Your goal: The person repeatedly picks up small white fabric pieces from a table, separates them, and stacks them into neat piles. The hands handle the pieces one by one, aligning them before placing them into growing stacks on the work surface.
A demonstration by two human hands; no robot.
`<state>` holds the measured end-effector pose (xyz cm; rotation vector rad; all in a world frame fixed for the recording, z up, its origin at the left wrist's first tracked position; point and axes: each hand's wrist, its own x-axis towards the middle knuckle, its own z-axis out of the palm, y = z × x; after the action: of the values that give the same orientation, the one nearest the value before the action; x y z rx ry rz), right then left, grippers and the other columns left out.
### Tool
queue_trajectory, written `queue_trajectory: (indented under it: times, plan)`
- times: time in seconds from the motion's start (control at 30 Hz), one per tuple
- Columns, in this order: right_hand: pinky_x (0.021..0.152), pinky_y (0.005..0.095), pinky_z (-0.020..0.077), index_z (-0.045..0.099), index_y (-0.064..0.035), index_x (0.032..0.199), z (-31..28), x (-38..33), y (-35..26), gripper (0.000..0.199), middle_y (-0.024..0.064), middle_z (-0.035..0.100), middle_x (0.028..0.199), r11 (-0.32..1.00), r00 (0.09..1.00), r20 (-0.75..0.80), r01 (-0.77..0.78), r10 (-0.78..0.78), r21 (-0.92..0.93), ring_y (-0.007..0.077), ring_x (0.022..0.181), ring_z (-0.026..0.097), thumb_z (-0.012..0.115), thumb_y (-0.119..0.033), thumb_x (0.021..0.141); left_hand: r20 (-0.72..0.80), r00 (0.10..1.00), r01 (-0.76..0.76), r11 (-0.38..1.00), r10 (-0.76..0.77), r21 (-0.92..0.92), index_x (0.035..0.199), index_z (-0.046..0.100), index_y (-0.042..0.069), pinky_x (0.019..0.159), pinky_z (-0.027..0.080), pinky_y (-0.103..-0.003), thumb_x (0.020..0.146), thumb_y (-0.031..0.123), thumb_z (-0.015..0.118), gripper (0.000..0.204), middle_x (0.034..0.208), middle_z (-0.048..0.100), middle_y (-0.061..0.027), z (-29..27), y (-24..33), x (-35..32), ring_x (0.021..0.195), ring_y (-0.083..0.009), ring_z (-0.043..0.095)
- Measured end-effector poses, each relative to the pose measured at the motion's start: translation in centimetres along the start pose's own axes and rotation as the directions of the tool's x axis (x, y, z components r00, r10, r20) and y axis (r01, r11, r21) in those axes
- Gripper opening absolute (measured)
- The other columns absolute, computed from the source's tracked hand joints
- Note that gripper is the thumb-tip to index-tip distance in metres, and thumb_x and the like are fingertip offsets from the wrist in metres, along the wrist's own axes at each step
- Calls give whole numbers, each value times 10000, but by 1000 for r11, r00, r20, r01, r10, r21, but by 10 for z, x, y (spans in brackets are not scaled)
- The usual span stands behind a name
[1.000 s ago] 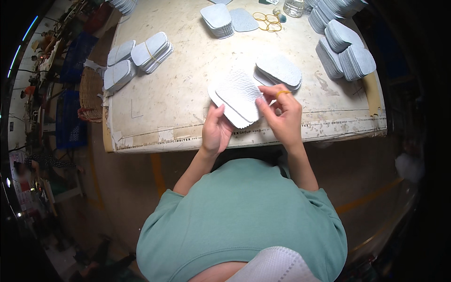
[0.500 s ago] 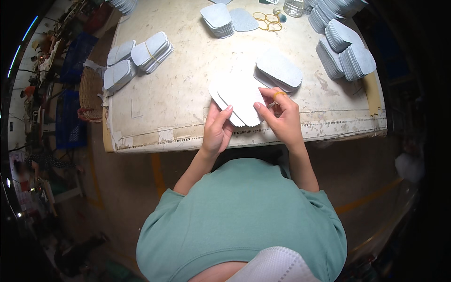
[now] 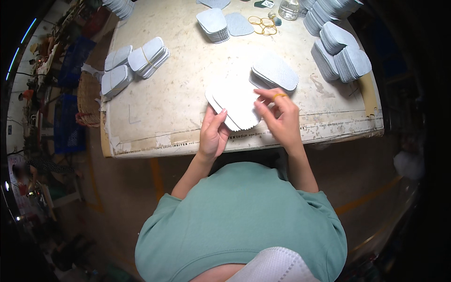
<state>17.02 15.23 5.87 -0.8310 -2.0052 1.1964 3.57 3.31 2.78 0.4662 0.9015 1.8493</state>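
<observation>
A small set of white, rounded pads (image 3: 232,101) with scalloped lower edges is tilted over the table's near edge, its upper part washed out by glare. My left hand (image 3: 214,134) grips the set at its lower left, thumb on top. At the right side, my right hand (image 3: 282,115) has thumb and forefinger apart, their tips at the pads' edge. A yellow band (image 3: 280,95) circles one of its fingers. Just beyond lies a stack of pale grey pads (image 3: 277,70).
Banded pad bundles (image 3: 148,55) sit at left, taller stacks (image 3: 347,56) at right. A short stack (image 3: 212,26), yellow rubber bands (image 3: 263,26) and a glass jar (image 3: 288,9) stand at the far side. A wicker basket (image 3: 88,98) adjoins the table's left edge.
The held pads lie closer over one another than before. My right forefinger has straightened and its tip now shows over the pads' edge. The whole view has shifted slightly.
</observation>
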Motion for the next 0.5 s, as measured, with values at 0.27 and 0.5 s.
queue_trajectory:
  times: [0.27,0.5]
  plan:
    - [587,276,483,723,-61,1011,-11,17,-8,244,67,627,893,915,850,-359,304,-386,-265,161,713,592,673,45,796,102,993,93,939,-62,-330,1483,170,-19,1101,396,-410,1035,201,309,518,1443,390,-189,-10,-1,4,1335,-265,432]
    - [566,242,450,716,-47,1001,-9,11,-2,191,73,640,915,985,989,-116,70,-89,-160,116,707,601,726,-107,820,-21,1000,5,1000,-5,20,1477,188,-32,1124,374,-412,1024,169,318,512,1463,368,-189,1,2,-1,1347,-266,418]
